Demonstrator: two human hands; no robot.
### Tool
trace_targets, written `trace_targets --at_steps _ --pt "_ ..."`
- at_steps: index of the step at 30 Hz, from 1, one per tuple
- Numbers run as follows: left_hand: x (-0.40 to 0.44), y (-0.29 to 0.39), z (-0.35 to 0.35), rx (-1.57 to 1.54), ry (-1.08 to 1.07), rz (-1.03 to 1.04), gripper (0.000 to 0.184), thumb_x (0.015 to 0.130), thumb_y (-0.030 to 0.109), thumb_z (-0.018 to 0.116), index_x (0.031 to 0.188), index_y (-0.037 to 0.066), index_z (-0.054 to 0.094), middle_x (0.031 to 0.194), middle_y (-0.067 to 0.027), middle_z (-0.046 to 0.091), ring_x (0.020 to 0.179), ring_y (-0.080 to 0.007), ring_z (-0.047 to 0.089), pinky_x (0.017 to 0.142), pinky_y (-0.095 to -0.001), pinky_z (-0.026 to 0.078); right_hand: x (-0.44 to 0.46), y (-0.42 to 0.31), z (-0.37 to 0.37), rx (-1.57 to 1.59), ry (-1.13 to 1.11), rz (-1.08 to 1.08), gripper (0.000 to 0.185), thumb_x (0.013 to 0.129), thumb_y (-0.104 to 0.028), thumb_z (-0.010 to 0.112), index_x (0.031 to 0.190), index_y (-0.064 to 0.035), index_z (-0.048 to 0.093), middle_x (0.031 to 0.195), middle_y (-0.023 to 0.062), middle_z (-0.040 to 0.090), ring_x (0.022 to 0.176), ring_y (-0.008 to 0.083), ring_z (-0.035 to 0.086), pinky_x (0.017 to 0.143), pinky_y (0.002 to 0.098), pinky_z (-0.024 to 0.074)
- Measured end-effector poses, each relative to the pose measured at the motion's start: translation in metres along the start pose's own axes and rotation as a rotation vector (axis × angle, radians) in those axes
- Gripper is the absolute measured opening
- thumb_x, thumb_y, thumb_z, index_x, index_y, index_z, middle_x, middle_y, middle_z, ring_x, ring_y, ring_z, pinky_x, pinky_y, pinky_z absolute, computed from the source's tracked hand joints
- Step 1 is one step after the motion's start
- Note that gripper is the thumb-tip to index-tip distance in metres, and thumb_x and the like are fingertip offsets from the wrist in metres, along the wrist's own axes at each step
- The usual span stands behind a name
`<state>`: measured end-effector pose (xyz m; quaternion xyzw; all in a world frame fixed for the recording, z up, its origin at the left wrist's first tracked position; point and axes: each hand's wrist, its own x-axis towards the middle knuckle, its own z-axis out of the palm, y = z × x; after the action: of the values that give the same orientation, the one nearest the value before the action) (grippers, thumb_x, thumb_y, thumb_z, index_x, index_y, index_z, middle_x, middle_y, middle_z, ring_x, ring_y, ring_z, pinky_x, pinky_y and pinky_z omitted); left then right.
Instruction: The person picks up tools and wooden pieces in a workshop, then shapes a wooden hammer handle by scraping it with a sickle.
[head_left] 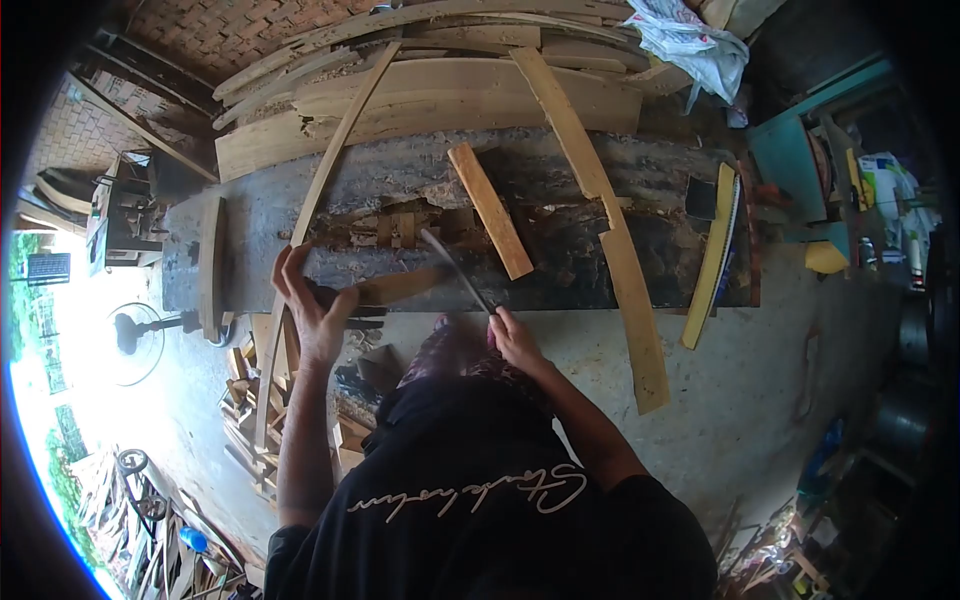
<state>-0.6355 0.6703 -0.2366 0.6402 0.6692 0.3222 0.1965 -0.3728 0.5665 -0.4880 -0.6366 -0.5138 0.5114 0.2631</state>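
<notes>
My left hand (315, 308) is at the near edge of the dark workbench (560, 285), its fingers and thumb curled about the left end of a short wooden piece (400, 288). Part of that grip is dark and hard to make out. In my right hand (515, 342) is a long, narrow metal file (458, 268), held by its near end. Its blade slants up and left over the bench, close to the right end of the wooden piece. Just behind my left fingers a long thin wooden strip (335, 155) crosses the bench.
A short wooden bar (490, 210), a notched long board (625, 290) and a yellow handsaw-like piece (710, 260) lie on the bench. Boards (450, 95) are stacked behind it. Offcuts (250, 420) lie on the floor at left, near a standing fan (130, 333).
</notes>
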Motion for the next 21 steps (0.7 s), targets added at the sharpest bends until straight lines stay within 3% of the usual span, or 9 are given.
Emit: trace_targets --at_steps 3,5,7,9,11,13,15,16,21 --pt "-0.012 0.003 0.008 -0.028 0.097 0.049 0.082 0.064 0.021 0.068 0.139 0.012 0.036 0.143 -0.0184 0.025 0.133 -0.0375 0.029 0.111 -0.0469 0.026 0.000 0.013 -0.009 -0.046 0.119 -0.066 0.042 0.100 -0.036 0.046 0.124 -0.0026 0.053 0.093 0.0245 0.067 0.091 0.0452 0.063 0.075 0.0486 0.0502" --pt "-0.021 0.009 0.014 -0.102 0.155 -0.022 0.090 0.064 0.012 0.067 0.145 0.014 0.029 0.144 -0.0179 0.025 0.133 -0.0360 0.031 0.110 -0.0455 0.029 -0.008 -0.010 -0.032 -0.039 0.011 0.100 0.045 0.100 -0.036 0.045 0.126 -0.0009 0.054 0.103 0.0261 0.066 0.100 0.0440 0.062 0.084 0.0458 0.0504" --pt "-0.028 0.019 0.012 -0.582 0.264 -0.429 0.098 0.065 0.005 0.066 0.150 0.016 0.019 0.146 -0.0173 0.023 0.133 -0.0336 0.034 0.108 -0.0416 0.033 -0.008 -0.001 -0.033 -0.104 0.107 -0.051 0.045 0.101 -0.036 0.044 0.125 -0.0007 0.056 0.108 0.0272 0.065 0.104 0.0428 0.061 0.088 0.0449 0.0500" --pt "-0.027 -0.001 0.004 -0.682 0.242 -0.529 0.102 0.066 -0.002 0.063 0.153 0.019 0.012 0.148 -0.0169 0.022 0.129 -0.0299 0.038 0.102 -0.0373 0.040 -0.011 0.002 -0.036 -0.086 0.075 -0.015 0.044 0.101 -0.036 0.043 0.125 -0.0012 0.056 0.108 0.0273 0.065 0.104 0.0427 0.061 0.088 0.0460 0.0494" --pt "-0.028 -0.007 0.000 -0.743 0.054 -0.435 0.102 0.068 -0.006 0.061 0.153 0.020 0.012 0.150 -0.0172 0.017 0.124 -0.0293 0.041 0.097 -0.0366 0.043 -0.013 0.004 -0.036 -0.109 0.105 -0.090 0.044 0.101 -0.037 0.043 0.124 -0.0013 0.056 0.108 0.0267 0.065 0.104 0.0432 0.061 0.087 0.0466 0.0496" --pt "-0.035 -0.008 0.001 -0.687 0.033 -0.451 0.097 0.075 -0.004 0.062 0.153 0.022 0.011 0.144 -0.0179 0.030 0.116 -0.0271 0.047 0.093 -0.0369 0.046 -0.015 0.002 -0.036 -0.129 0.085 -0.099 0.044 0.101 -0.037 0.043 0.124 -0.0017 0.057 0.108 0.0268 0.065 0.103 0.0430 0.061 0.087 0.0467 0.0497" --pt "-0.039 -0.015 0.005 -0.298 -0.044 -0.400 0.089 0.083 0.005 0.065 0.152 0.022 0.013 0.124 -0.0150 0.051 0.103 -0.0240 0.055 0.089 -0.0358 0.047 -0.016 -0.003 -0.032 -0.138 0.078 -0.109 0.044 0.101 -0.037 0.043 0.124 -0.0021 0.057 0.109 0.0269 0.064 0.102 0.0427 0.061 0.087 0.0467 0.0498" --pt "-0.039 -0.015 0.006 -0.262 -0.059 -0.401 0.076 0.088 0.007 0.064 0.149 0.016 0.019 0.093 -0.0027 0.047 0.082 -0.0122 0.047 0.077 -0.0272 0.046 -0.018 -0.009 -0.030 -0.151 0.094 -0.163 0.042 0.101 -0.036 0.045 0.124 -0.0035 0.057 0.107 0.0255 0.065 0.098 0.0425 0.063 0.085 0.0474 0.0499" --pt "-0.035 -0.006 0.005 -0.204 -0.127 -0.286 0.061 0.090 0.008 0.060 0.142 0.017 0.031 0.080 -0.0014 0.049 0.072 -0.0114 0.050 0.067 -0.0282 0.046 -0.027 -0.048 -0.029 -0.181 0.053 -0.272 0.037 0.099 -0.031 0.050 0.127 -0.0089 0.056 0.102 0.0204 0.068 0.085 0.0401 0.066 0.076 0.0472 0.0509"
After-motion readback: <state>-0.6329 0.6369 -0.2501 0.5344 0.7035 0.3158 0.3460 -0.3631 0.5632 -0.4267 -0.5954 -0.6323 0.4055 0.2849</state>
